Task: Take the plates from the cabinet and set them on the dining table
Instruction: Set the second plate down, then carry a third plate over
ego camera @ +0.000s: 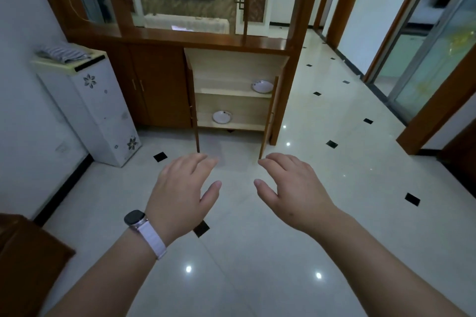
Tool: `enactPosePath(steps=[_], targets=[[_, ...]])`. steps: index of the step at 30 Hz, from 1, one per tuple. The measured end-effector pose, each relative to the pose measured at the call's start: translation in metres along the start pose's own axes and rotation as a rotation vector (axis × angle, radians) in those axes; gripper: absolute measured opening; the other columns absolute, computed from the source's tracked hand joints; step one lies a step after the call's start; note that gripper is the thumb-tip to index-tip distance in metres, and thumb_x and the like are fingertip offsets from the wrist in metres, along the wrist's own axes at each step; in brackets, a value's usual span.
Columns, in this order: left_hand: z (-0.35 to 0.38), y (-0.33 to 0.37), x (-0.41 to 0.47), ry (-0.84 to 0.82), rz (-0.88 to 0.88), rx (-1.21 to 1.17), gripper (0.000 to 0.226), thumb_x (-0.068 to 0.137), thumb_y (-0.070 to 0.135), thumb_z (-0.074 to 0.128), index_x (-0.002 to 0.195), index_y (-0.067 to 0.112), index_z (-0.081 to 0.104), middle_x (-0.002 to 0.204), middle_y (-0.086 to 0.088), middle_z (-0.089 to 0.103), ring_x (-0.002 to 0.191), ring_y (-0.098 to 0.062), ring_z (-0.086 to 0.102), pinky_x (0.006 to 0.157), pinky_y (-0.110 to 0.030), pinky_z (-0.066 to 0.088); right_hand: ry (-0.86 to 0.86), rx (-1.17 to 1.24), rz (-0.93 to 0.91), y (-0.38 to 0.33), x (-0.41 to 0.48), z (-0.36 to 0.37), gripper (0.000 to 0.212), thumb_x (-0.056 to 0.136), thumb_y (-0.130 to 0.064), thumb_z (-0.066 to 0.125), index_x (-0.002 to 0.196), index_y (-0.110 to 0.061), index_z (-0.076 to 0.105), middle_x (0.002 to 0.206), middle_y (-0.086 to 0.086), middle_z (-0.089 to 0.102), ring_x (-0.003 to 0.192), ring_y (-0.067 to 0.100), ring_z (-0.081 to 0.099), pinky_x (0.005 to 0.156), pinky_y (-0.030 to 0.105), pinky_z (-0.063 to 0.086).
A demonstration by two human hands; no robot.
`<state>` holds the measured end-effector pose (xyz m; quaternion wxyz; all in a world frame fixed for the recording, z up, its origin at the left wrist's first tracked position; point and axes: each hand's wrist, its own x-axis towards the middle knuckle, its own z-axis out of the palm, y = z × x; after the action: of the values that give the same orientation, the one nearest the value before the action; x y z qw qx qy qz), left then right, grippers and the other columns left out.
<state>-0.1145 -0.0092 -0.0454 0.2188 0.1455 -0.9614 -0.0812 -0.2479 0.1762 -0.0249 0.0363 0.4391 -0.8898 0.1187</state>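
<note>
The wooden cabinet (pixel 231 73) stands ahead with both of its doors swung open. One white plate (pixel 262 86) lies on the upper shelf at the right. A second white plate (pixel 222 116) lies on the lower shelf at the left. My left hand (pixel 181 194), with a watch on its wrist, and my right hand (pixel 292 192) are held out palm down over the floor, well short of the cabinet. Both hands are empty with fingers spread. The dining table is not clearly in view.
A white floral-patterned appliance (pixel 103 113) with a folded cloth on top stands against the left wall. The left cabinet doors (pixel 157 87) are closed. A brown wooden surface (pixel 23 260) juts in at lower left. Glossy tiled floor (pixel 334 162) stretches right toward sliding glass doors (pixel 432 59).
</note>
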Motion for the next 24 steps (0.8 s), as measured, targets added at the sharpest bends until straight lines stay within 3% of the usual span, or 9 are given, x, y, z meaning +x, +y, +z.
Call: enactPosePath(steps=[13,24], targets=[[0.036,-0.093,0.094,-0.082,0.046,-0.044,0.05,0.091,0.045,0.041,0.131,0.019,0.055,0.128,-0.004,0.06,0.118,-0.024,0.055,0.097,-0.045,0.044,-0.028,0.021,0.062,-0.016,0.118,0.037,0.049,0.098,-0.049,0.039,0.14,-0.024,0.046,0.141,-0.005,0.049,0.131,0.016,0.041,0.11,0.036,0.03],[0.093,-0.147,0.218,-0.121,-0.05,0.054,0.049,0.092,0.044,0.046,0.133,0.02,0.052,0.13,-0.003,0.059,0.118,-0.023,0.053,0.1,-0.046,0.044,-0.078,0.092,-0.033,0.039,0.276,0.083,0.052,0.099,-0.052,0.035,0.144,-0.029,0.04,0.147,-0.007,0.042,0.136,0.014,0.034,0.113,0.035,0.025]])
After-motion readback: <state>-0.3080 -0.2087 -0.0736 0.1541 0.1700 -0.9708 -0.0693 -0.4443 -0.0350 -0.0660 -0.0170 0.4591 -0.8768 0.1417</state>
